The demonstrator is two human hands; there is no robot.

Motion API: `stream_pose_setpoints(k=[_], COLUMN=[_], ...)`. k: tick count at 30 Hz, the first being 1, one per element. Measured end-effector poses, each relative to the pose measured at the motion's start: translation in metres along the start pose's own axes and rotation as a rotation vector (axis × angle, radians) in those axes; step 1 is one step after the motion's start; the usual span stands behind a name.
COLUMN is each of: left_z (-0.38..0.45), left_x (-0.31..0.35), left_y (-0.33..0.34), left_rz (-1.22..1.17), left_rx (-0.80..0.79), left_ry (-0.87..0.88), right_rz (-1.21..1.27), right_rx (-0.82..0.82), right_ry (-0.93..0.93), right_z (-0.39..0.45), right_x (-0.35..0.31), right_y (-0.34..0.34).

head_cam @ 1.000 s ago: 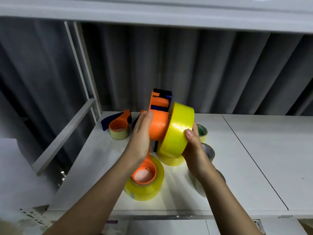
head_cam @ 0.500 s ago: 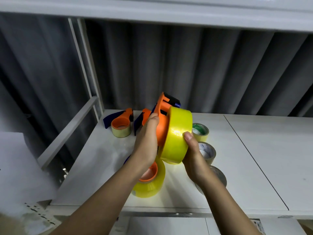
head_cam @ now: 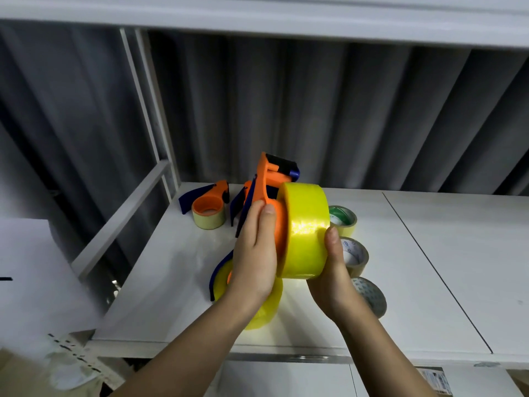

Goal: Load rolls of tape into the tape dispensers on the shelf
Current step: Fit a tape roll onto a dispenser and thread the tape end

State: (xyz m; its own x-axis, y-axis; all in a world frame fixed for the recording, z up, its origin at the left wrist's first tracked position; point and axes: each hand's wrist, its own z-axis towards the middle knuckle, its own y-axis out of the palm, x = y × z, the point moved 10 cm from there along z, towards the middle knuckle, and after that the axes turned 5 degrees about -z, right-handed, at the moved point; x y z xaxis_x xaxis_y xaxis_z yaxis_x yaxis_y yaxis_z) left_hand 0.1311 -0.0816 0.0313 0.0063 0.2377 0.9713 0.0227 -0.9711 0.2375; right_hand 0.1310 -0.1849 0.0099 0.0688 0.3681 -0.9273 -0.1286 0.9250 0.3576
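Observation:
Above the white shelf (head_cam: 429,267), my left hand (head_cam: 254,253) grips an orange and blue tape dispenser (head_cam: 270,179) by its round hub. Its cutter end points up. My right hand (head_cam: 333,270) holds a yellow tape roll (head_cam: 307,224) from below and from its right side, thumb on the roll's face. The roll sits against the orange hub, pushed partly onto it. Under my hands lies another dispenser with a yellow roll (head_cam: 266,308) on it, mostly hidden by my left wrist.
At the back left of the shelf stands a loaded orange dispenser (head_cam: 209,207), and another dispenser (head_cam: 242,202) beside it. Three loose rolls line up on the right: green-cored (head_cam: 342,220), clear (head_cam: 353,255) and grey (head_cam: 370,293). A slanted metal brace (head_cam: 120,227) borders the left side.
The dispenser has tilted so that its cutter end leans right, and the yellow roll has moved closer over the hub. Both hands stay on them. The camera view has shifted slightly.

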Motion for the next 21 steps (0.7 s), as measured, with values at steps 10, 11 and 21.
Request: stream_pose_setpoints(k=[10,11,21], left_z=[0.002,0.002,-0.01], left_x=[-0.005,-0.006,-0.001], left_y=[0.01,0.012,0.032], left_rz=[-0.039,-0.078,-0.121], left_rx=[-0.006,-0.021,-0.295], left_ry=[0.017,-0.009,-0.072], right_rz=[0.136,0.12,-0.029], right_rx=[0.064,0.075,0.06], right_ry=[-0.018,-0.027,0.003], right_z=[0.001,0.001,-0.007], right_x=[0.003,0.002,0.002], right_y=[0.006,0.006,-0.003])
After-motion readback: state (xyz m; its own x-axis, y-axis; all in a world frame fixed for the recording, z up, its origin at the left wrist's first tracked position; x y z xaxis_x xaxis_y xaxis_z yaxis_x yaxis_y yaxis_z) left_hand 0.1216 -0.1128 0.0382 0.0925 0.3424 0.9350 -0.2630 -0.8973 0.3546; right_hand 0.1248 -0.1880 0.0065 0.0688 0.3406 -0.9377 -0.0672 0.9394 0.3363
